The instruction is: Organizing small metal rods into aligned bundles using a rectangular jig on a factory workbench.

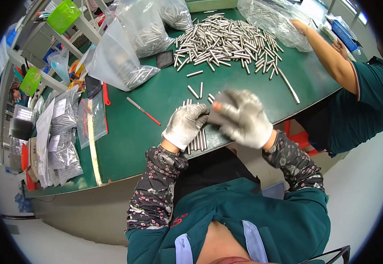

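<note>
At the table's front edge, my gloved left hand (pixel 183 126) is closed over a row of short steel pins (pixel 197 143); what its fingertips pinch is hidden. My gloved right hand (pixel 246 118), blurred by motion, is just to the right with its bare thumb tip showing. It grips a dark grey flat piece (pixel 217 118), perhaps abrasive paper, close to the left fingertips. Some loose pins (pixel 193 91) lie just beyond both hands. Farther back, a large heap of steel pins (pixel 229 42) covers the green table (pixel 125 132).
Clear plastic bags of pins (pixel 145 37) stand back left, beside a dark block (pixel 165 59). A red-handled file (pixel 144 111) and a long metal strip (pixel 289 86) lie on the table. Bagged parts and papers (pixel 63 114) crowd the left. A co-worker's arm (pixel 332 59) reaches in at right.
</note>
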The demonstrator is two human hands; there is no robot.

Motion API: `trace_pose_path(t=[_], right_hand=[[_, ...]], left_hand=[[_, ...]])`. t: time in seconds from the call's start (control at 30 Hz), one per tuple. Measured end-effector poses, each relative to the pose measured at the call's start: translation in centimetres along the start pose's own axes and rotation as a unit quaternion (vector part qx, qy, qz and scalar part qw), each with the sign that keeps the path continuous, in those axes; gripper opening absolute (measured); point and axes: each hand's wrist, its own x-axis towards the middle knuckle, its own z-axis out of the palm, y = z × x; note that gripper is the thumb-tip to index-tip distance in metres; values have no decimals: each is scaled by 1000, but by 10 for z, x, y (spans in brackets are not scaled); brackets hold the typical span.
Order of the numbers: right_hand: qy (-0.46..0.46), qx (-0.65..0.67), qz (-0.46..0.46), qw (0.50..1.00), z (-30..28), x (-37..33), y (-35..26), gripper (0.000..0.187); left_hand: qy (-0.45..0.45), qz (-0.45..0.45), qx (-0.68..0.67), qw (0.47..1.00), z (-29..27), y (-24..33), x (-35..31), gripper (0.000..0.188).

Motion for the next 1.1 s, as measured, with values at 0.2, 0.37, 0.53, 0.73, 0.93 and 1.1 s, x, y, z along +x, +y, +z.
trace_pose_path(t=[0.2,0.37,0.53,0.73,0.93,1.1], right_hand=[[27,-40,62,997,-2,1,7,51],[11,-92,69,993,2,2,6,47],[60,-112,115,985,-9,-14,18,53],[49,-181,137,973,-20,-23,3,52],[94,-92,108,985,-12,-14,-31,27],[157,-38,93,983,-3,-23,-29,16]], left_hand=[[-32,-4,18,999,-3,4,-1,14],[-27,-12,1,1000,-5,4,5,10],[-61,-46,26,997,-9,11,7,16],[-25,-61,-46,997,-9,7,5,12],[-17,-98,-130,987,-17,28,9,18],[-33,-177,-223,958,-14,62,14,14]])
